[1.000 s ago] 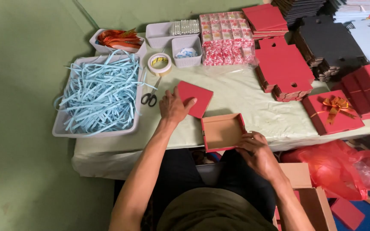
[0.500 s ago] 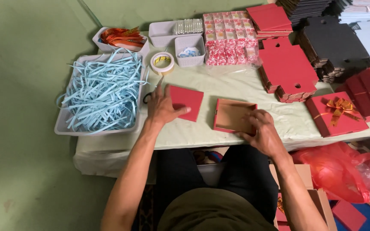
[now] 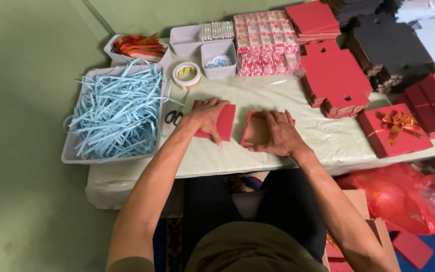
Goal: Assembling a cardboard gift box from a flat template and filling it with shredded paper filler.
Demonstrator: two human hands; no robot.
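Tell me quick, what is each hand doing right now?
Left hand: open, flat on the red lid.
Right hand: open, pressing down on the box tray.

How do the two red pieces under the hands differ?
The lid under the left hand lies flat, showing only red; the tray under the right hand shows a brown face with red edges. The lid sits nearer the scissors. Both are red card on the table.
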